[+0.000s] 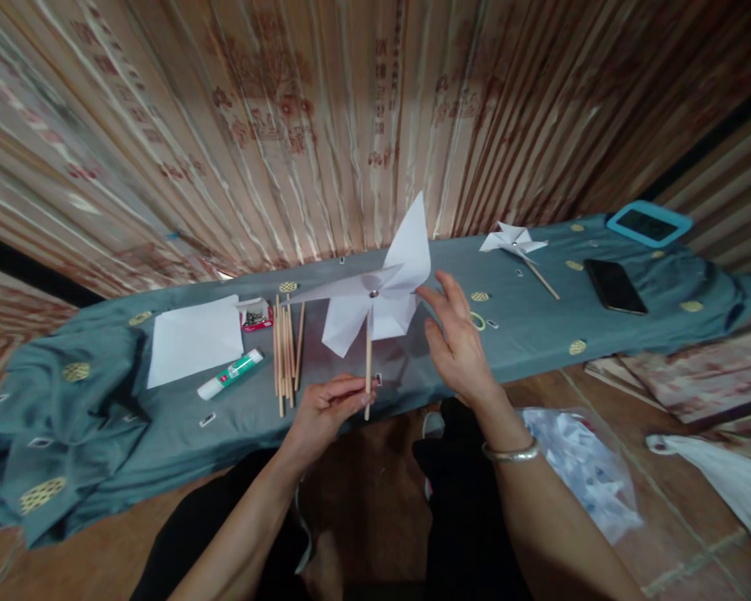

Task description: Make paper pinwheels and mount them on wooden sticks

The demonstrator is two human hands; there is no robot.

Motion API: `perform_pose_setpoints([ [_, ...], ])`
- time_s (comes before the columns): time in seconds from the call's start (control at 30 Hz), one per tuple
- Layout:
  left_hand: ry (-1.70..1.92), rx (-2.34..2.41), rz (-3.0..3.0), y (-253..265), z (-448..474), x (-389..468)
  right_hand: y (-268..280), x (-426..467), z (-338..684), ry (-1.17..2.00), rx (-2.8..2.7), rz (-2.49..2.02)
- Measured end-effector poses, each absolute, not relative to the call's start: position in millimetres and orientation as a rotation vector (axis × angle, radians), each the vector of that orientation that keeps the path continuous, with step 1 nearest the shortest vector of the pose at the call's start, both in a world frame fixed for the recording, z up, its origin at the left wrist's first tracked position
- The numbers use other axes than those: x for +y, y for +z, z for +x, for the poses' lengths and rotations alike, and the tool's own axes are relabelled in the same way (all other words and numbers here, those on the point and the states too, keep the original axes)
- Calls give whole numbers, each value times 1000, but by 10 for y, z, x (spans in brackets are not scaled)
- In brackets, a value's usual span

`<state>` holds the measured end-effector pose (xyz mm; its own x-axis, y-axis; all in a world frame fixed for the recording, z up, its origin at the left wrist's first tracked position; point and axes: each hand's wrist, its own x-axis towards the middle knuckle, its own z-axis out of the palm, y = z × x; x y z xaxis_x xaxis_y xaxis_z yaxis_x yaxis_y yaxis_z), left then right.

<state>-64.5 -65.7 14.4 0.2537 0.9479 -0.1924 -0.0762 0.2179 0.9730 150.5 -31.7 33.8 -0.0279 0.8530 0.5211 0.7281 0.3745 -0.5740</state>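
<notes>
A large white paper pinwheel [393, 317] stands upright above the cloth, with a round metal pin at its centre. Between the thumb and fingers of my left hand [330, 407] is the lower part of its wooden stick [369, 361]. My right hand [456, 338] is open at the pinwheel's right side, its fingers spread and one fingertip at the edge of a blade. Whether that fingertip presses on the paper I cannot tell. Left of the pinwheel lie several wooden sticks [284, 355], and a smaller finished pinwheel [514, 242] rests farther right.
White paper sheets [194, 340], a glue stick [230, 374] and a red box of metal pins [256, 315] lie on the green cloth [526, 325] at left. A black phone [614, 285] and a blue-framed tablet [648, 223] are at right. A plastic bag [579, 467] sits on the floor.
</notes>
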Motion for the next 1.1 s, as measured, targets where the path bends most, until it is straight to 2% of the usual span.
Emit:
perform_pose_setpoints([
  [0.17,954,1060,1088,181,-643,-630,294,-319,1490,278,-1778,-1343],
  [0.43,981,1092,1096,155,-682,-595,323,-394,1354,640,-1839,-1187],
  [0.53,989,1094,1106,155,-692,-590,342,-419,1350,688,-1785,-1166],
  [0.6,990,1090,1116,151,-696,-589,354,-422,1387,580,-1637,-1219],
  [0.7,975,1078,1129,127,-691,-597,399,-412,1461,259,-1493,-1297],
  [0.83,930,1044,1133,81,-664,-626,485,-377,1513,-53,-1665,-1345],
  [1.1,863,1010,1217,56,-642,-662,501,-292,1599,-204,-1783,-1423],
])
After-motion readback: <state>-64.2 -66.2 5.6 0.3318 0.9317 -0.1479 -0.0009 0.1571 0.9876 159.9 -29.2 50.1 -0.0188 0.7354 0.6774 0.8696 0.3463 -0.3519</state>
